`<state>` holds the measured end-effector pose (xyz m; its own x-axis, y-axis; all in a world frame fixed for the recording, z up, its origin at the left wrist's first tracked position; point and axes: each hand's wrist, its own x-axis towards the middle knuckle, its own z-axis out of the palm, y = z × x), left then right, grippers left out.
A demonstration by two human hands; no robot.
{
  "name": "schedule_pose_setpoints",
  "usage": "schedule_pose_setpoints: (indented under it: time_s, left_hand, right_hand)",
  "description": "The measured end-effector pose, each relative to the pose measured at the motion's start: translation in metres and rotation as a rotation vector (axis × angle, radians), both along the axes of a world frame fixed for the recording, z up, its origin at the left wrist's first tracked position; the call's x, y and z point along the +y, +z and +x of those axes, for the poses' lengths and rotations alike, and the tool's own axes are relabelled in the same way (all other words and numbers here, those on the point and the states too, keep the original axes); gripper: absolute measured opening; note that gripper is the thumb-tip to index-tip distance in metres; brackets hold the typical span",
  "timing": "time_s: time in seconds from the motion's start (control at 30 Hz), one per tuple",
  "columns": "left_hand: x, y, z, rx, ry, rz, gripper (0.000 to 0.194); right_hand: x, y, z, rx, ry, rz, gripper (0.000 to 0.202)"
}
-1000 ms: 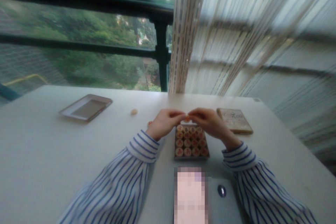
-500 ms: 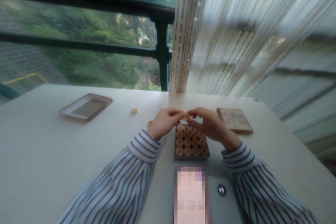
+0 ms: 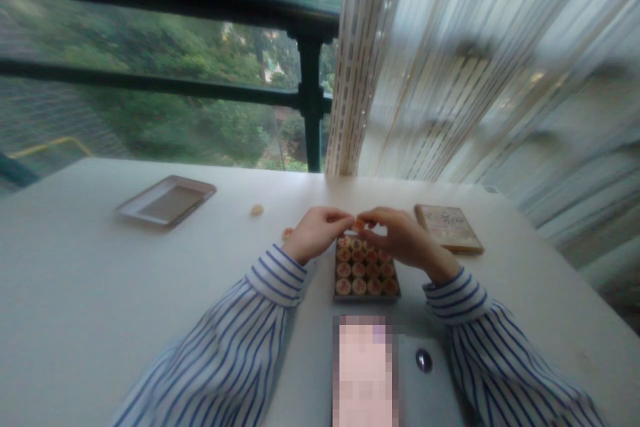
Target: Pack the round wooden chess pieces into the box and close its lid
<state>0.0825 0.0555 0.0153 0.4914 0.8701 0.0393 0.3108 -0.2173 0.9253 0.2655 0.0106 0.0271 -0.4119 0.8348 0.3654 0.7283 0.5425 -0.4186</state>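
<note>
My left hand (image 3: 319, 232) and my right hand (image 3: 403, 237) meet over the far edge of a small box (image 3: 367, 298). Pinched between their fingertips is one round xiangqi piece (image 3: 359, 224) with a red marking. Rows of similar wooden pieces (image 3: 359, 269), marked in red, fill the box below; my right hand hides its far right corner. Another red-marked piece (image 3: 287, 233) lies beside my left wrist, partly covered by it. Farther left rests a plain-looking round piece (image 3: 257, 210).
A shallow tray or lid (image 3: 167, 201) lies at the table's far left. To the right is a flat box lid with dark writing (image 3: 449, 228). Near me are a blurred-out object (image 3: 364, 373) and a grey surface with a shiny oval (image 3: 424, 360). Railing and string curtain stand behind the white table (image 3: 200, 267).
The view has shifted very slightly. Both hands keep the same pinch on the xiangqi piece above the box, with its marked face turned a little.
</note>
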Motion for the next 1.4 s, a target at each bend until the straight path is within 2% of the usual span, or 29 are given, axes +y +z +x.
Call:
schedule_pose_setpoints:
  time_s: [0.17,0.6,0.77,1.03,1.4]
  left_hand:
    - [0.000,0.002,0.000,0.045,-0.006,0.013,0.030]
    - [0.011,-0.012,-0.009,0.256,0.196,0.232,0.037]
    - [0.010,-0.014,-0.010,0.316,0.195,0.316,0.037]
    - [0.011,-0.017,-0.010,0.371,0.188,0.320,0.032]
    - [0.008,-0.017,-0.009,0.364,0.217,0.270,0.025]
  right_hand:
    - [0.000,0.000,0.002,-0.033,0.008,-0.020,0.023]
    - [0.003,-0.004,0.003,-0.160,-0.028,-0.108,0.021]
    - [0.003,-0.008,0.006,-0.254,-0.019,-0.112,0.020]
    - [0.005,-0.015,0.008,-0.326,0.002,-0.126,0.019]
    - [0.005,-0.014,0.007,-0.355,0.010,-0.145,0.022]
